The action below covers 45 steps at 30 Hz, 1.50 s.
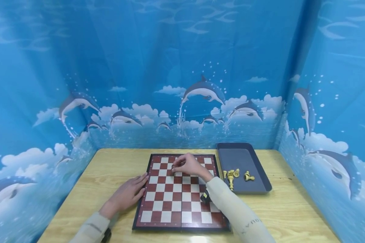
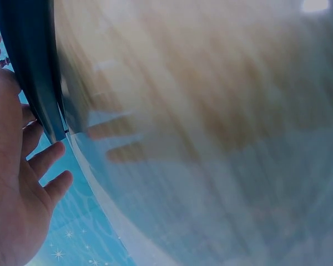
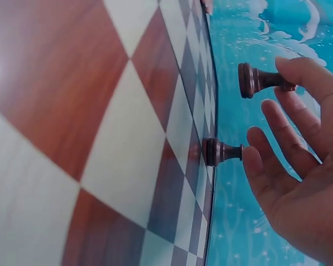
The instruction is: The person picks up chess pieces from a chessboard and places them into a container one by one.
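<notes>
My right hand [image 1: 189, 165] is over the far part of the red-and-white chessboard [image 1: 167, 196]. Between thumb and fingertips it pinches a dark brown chess piece [image 3: 258, 80], its round base showing and its head covered. A second dark chess piece [image 3: 223, 151] stands on the board in the right wrist view, its top end by the little finger. Over on the left, my left hand [image 1: 126, 195] touches the board's side border with fingers extended. The left wrist view shows those fingertips [image 2: 54, 152] at the board's dark edge [image 2: 36, 66].
A dark grey tray [image 1: 246, 157] stands to the right of the board, with several gold-coloured chess pieces [image 1: 231, 179] lying in it. The wooden table [image 1: 115, 162] meets a blue dolphin-print curtain [image 1: 140, 67] at the back and sides.
</notes>
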Motion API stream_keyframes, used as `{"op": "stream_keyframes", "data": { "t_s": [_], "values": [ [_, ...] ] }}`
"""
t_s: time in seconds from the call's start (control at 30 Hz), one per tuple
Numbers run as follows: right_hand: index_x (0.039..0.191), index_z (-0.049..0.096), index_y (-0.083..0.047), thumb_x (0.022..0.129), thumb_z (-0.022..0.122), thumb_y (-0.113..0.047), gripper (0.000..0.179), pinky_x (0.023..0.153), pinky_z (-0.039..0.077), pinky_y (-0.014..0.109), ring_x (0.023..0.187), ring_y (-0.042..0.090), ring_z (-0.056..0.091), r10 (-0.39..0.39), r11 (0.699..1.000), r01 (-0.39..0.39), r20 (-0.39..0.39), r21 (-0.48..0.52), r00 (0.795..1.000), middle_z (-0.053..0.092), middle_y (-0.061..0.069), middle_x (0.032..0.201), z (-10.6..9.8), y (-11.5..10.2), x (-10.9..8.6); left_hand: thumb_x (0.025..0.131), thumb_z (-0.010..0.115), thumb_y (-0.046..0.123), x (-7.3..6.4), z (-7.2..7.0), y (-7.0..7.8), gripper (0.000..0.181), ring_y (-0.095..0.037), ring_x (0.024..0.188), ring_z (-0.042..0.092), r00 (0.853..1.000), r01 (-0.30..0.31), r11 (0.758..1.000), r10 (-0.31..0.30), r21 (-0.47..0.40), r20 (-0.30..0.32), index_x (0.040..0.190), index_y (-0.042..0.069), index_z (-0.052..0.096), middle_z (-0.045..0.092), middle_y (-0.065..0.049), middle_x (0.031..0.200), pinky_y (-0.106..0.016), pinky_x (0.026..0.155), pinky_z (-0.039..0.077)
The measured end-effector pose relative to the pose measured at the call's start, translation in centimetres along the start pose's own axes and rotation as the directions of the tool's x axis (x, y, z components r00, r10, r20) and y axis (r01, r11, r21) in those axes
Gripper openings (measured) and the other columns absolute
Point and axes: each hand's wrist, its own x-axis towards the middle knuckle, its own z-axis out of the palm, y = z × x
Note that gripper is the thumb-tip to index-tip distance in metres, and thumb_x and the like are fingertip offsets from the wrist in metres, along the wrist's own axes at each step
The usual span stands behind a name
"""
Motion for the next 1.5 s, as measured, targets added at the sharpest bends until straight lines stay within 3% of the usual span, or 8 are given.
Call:
{"op": "stream_keyframes", "data": {
  "t_s": [0.33, 0.5, 0.7, 0.9, 1.2, 1.5],
  "values": [
    [0.104, 0.080, -0.013, 0.087, 0.082, -0.021, 0.019, 0.082, 0.060, 0.034, 0.097, 0.030, 0.070, 0.011, 0.999, -0.010, -0.013, 0.051, 1.000, 0.076, 0.003, 0.102, -0.5, -0.6, -0.7, 0.109, 0.043, 0.042, 0.0, 0.0, -0.1, 0.057, -0.037, 0.147, 0.039, 1.000, 0.013, 1.000, -0.013, -0.010, 0.011, 0.157, 0.011, 0.038, 0.031, -0.006, 0.166, -0.057, 0.120, 0.034],
    [0.103, 0.080, -0.018, 0.087, 0.082, -0.025, 0.017, 0.085, 0.059, 0.034, 0.098, 0.026, 0.070, 0.024, 0.999, -0.023, -0.038, 0.035, 0.999, 0.076, -0.002, 0.100, -0.7, -0.9, -1.0, 0.109, 0.044, 0.041, 0.0, 0.0, -0.1, 0.057, -0.039, 0.146, 0.040, 1.000, -0.002, 1.000, 0.002, -0.011, -0.002, 0.156, 0.010, 0.039, 0.033, -0.008, 0.165, -0.057, 0.119, 0.036],
    [0.107, 0.079, -0.011, 0.088, 0.081, -0.025, 0.023, 0.094, 0.056, 0.040, 0.105, 0.028, 0.067, 0.032, 0.999, -0.031, -0.060, 0.021, 0.998, 0.076, -0.002, 0.105, -1.1, -1.4, -1.5, 0.109, 0.044, 0.041, 0.0, 0.0, -0.1, 0.057, -0.038, 0.146, 0.040, 1.000, -0.003, 1.000, 0.003, -0.014, 0.001, 0.157, 0.011, 0.038, 0.031, -0.007, 0.165, -0.057, 0.119, 0.036],
    [0.105, 0.080, -0.018, 0.089, 0.081, -0.025, 0.018, 0.089, 0.057, 0.039, 0.104, 0.028, 0.067, 0.052, 0.998, -0.050, -0.089, 0.033, 0.995, 0.075, 0.000, 0.110, -1.3, -1.2, -1.8, 0.109, 0.044, 0.040, -0.1, 0.0, -0.2, 0.057, -0.038, 0.146, 0.039, 1.000, -0.013, 1.000, 0.013, -0.014, -0.003, 0.157, 0.010, 0.037, 0.031, -0.008, 0.165, -0.057, 0.119, 0.036],
    [0.114, 0.077, -0.005, 0.091, 0.079, -0.022, 0.029, 0.092, 0.059, 0.040, 0.112, 0.029, 0.065, 0.070, 0.996, -0.063, -0.121, 0.055, 0.990, 0.072, 0.006, 0.119, -2.0, -1.2, -2.7, 0.109, 0.044, 0.040, 0.0, 0.0, -0.1, 0.057, -0.038, 0.146, 0.040, 1.000, -0.014, 1.000, 0.014, -0.017, 0.007, 0.157, 0.011, 0.037, 0.032, -0.008, 0.165, -0.056, 0.119, 0.036],
    [0.115, 0.077, -0.006, 0.091, 0.077, -0.020, 0.027, 0.093, 0.057, 0.043, 0.113, 0.033, 0.065, 0.073, 0.997, -0.069, -0.159, 0.034, 0.984, 0.074, 0.007, 0.116, -3.4, -0.3, -3.7, 0.108, 0.045, 0.040, -0.1, 0.1, -0.1, 0.057, -0.039, 0.146, 0.040, 1.000, -0.027, 1.000, 0.027, 0.009, -0.011, 0.156, 0.010, 0.039, 0.033, -0.008, 0.165, -0.057, 0.119, 0.036]
  ]
}}
